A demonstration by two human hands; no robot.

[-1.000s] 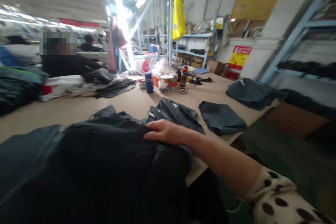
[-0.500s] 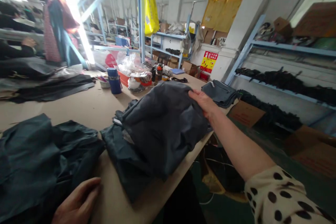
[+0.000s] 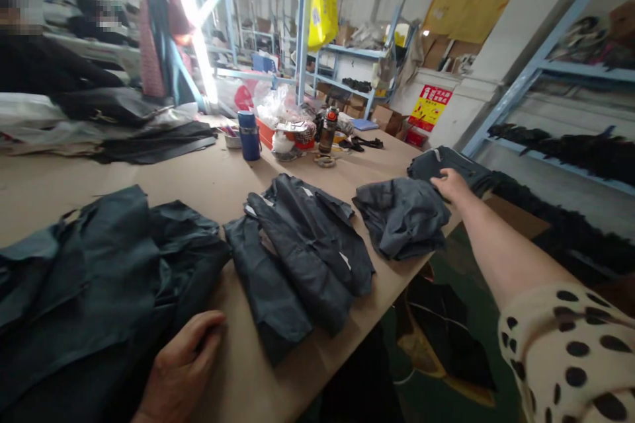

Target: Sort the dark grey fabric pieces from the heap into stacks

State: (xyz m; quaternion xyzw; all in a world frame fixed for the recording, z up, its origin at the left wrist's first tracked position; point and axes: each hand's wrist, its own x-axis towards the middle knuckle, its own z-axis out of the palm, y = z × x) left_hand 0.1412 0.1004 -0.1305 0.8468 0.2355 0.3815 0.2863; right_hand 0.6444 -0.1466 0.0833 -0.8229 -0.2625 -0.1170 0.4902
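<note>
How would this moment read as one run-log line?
right hand: at far folded cloth; left hand: by large near cloth; blue flask: upright

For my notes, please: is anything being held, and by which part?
Left hand: nothing visibly held. Right hand: by the far stack; a grip cannot be told.

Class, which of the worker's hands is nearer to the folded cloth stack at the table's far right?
Right. In view, the right hand overlaps the near edge of the folded cloth stack; the left hand is well away, beside the large dark cloth at lower left.
</note>
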